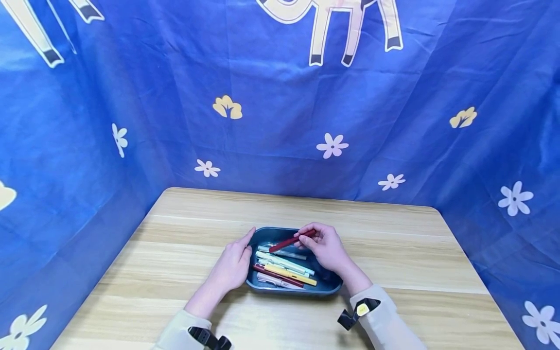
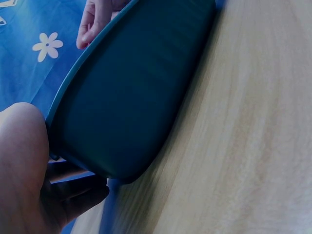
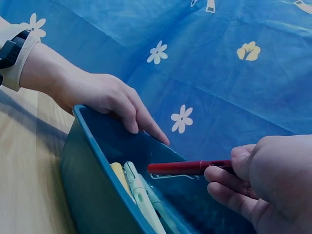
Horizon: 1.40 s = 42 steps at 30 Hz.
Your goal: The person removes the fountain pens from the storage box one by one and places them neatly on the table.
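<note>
A dark teal plastic box point(image 1: 325, 287) stands on the table with several pens in it. My left hand point(image 1: 233, 265) holds its left end, fingers along the rim and outer wall; in the left wrist view the fingertips lie under that end. My right hand point(image 1: 325, 245) pinches a red pen point(image 3: 178, 168) with a metal clip between thumb and fingers, tilted above the box. Inside lie a yellow pen point(image 1: 290, 274), a mint-green pen point(image 1: 284, 263), a dark red pen point(image 1: 262, 269) and a pale lilac pen point(image 1: 273, 280). The tucked pens partly cover one another.
The light wood table point(image 1: 183, 214) extends around the box on all sides. A blue fabric backdrop point(image 1: 271, 146) with flowers and animal figures encloses the back and both sides. Dark straps with devices point(image 1: 358, 311) sit on both wrists over pale sleeves.
</note>
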Each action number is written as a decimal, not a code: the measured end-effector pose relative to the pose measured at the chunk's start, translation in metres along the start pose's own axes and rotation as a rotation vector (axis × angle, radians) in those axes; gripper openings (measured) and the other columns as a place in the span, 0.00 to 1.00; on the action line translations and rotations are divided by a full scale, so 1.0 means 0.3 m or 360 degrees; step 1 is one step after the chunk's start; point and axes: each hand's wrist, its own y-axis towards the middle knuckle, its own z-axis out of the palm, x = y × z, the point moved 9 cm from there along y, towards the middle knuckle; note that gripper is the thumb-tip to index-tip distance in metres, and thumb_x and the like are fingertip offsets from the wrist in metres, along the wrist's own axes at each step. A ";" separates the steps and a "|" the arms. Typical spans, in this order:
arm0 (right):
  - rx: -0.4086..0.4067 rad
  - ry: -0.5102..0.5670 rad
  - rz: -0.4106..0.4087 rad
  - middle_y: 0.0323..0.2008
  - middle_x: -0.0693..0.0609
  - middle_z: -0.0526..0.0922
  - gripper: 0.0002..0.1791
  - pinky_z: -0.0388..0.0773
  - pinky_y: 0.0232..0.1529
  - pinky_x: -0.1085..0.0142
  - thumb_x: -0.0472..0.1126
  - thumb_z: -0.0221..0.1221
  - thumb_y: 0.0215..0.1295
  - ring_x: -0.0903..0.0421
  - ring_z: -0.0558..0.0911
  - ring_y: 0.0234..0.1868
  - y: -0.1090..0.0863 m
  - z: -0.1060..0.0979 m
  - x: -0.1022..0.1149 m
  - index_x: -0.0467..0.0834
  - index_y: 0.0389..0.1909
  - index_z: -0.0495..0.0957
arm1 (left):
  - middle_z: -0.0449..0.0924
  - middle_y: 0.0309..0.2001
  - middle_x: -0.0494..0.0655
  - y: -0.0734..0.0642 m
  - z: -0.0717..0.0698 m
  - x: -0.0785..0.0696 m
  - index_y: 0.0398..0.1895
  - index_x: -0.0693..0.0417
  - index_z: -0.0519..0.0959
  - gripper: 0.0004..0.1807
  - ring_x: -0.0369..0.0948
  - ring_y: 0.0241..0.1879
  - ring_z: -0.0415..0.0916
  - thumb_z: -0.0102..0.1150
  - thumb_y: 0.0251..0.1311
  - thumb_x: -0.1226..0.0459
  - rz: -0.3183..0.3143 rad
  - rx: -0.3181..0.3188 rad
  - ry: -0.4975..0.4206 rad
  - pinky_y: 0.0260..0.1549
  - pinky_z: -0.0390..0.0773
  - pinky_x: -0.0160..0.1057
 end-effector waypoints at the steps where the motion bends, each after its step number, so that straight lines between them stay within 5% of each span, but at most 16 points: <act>1: 0.0010 -0.0004 0.0000 0.43 0.34 0.83 0.09 0.81 0.45 0.46 0.30 0.55 0.69 0.31 0.82 0.42 -0.001 0.000 0.002 0.29 0.46 0.77 | 0.67 0.67 0.57 -0.001 0.000 0.000 0.74 0.52 0.62 0.28 0.51 0.65 0.67 0.45 0.71 0.67 -0.0003 0.0001 -0.0002 0.64 0.66 0.52; 9: 0.0047 -0.0118 0.0008 0.45 0.36 0.83 0.09 0.82 0.47 0.49 0.28 0.54 0.69 0.33 0.83 0.43 -0.015 -0.010 0.023 0.29 0.46 0.79 | 0.67 0.67 0.57 -0.003 0.000 0.002 0.74 0.52 0.62 0.28 0.51 0.65 0.66 0.44 0.72 0.67 -0.0014 0.0006 -0.0012 0.64 0.66 0.52; 15: 0.0065 -0.0074 0.0017 0.46 0.38 0.84 0.10 0.82 0.48 0.59 0.29 0.58 0.67 0.35 0.83 0.45 -0.031 -0.018 0.041 0.31 0.46 0.81 | 0.67 0.67 0.58 -0.003 0.002 0.003 0.74 0.52 0.62 0.28 0.51 0.65 0.67 0.45 0.71 0.68 -0.0020 0.0013 -0.0012 0.64 0.66 0.52; 31: -0.0002 0.0041 -0.0020 0.41 0.35 0.85 0.11 0.83 0.46 0.57 0.28 0.60 0.65 0.32 0.83 0.43 -0.060 -0.085 0.080 0.29 0.46 0.81 | 0.67 0.67 0.58 0.000 0.005 0.002 0.74 0.52 0.61 0.28 0.52 0.65 0.67 0.44 0.71 0.67 -0.0010 0.0013 -0.0006 0.64 0.66 0.53; 42: -0.0082 0.0050 0.0022 0.43 0.37 0.85 0.12 0.82 0.47 0.58 0.32 0.61 0.66 0.45 0.86 0.42 -0.078 -0.147 0.090 0.30 0.48 0.81 | 0.66 0.67 0.58 0.001 0.000 -0.003 0.75 0.53 0.61 0.28 0.52 0.65 0.66 0.44 0.72 0.68 -0.0004 0.0016 -0.0016 0.65 0.65 0.52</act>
